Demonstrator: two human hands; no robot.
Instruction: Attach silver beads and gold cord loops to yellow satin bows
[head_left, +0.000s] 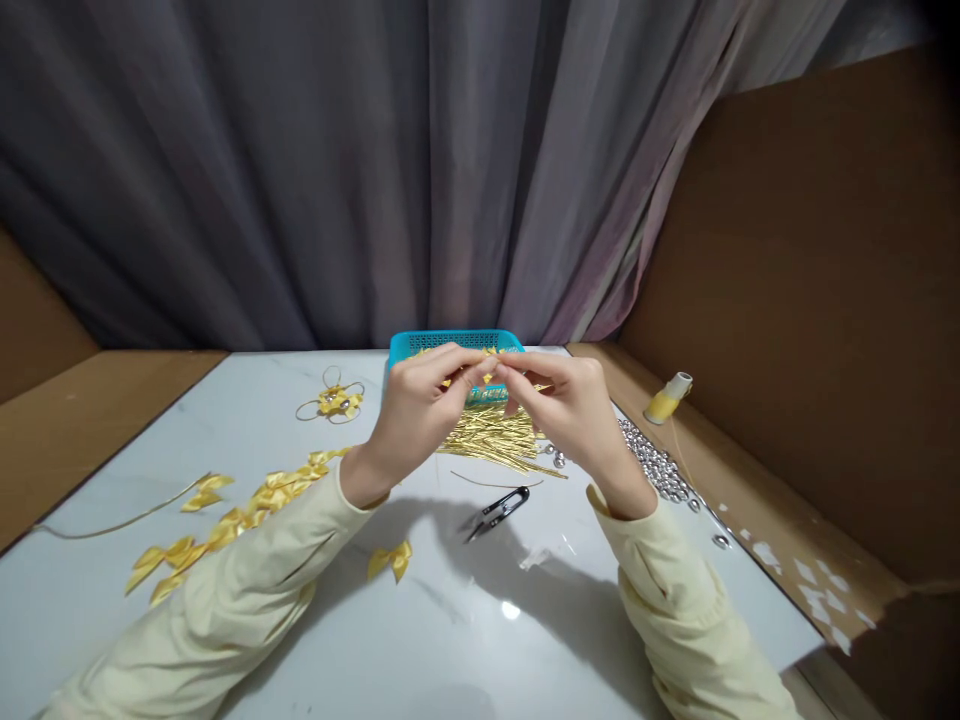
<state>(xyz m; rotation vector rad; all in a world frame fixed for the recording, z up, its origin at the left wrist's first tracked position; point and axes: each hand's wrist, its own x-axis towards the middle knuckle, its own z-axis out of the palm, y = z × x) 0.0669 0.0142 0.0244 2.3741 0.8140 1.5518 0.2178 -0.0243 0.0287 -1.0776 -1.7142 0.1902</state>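
My left hand [417,408] and my right hand [576,408] are raised above the white table [480,610], fingertips meeting in a pinch. Between them sits a small piece of yellow ribbon [487,377], held by both hands. Right behind the hands stands a blue plastic basket [427,343]. Under the hands lies a pile of gold twist wires [495,435]. Black thread snips [498,511] rest on the table just in front of my wrists. One finished yellow bow [391,560] lies beside my left sleeve.
Several yellow bows [225,525] trail along the left of the table, and a bow with a gold wire loop [335,401] lies farther back. Silver beads [656,465] spread along the right edge. A yellow thread spool [667,398] sits on the cardboard ledge. Grey curtains hang behind.
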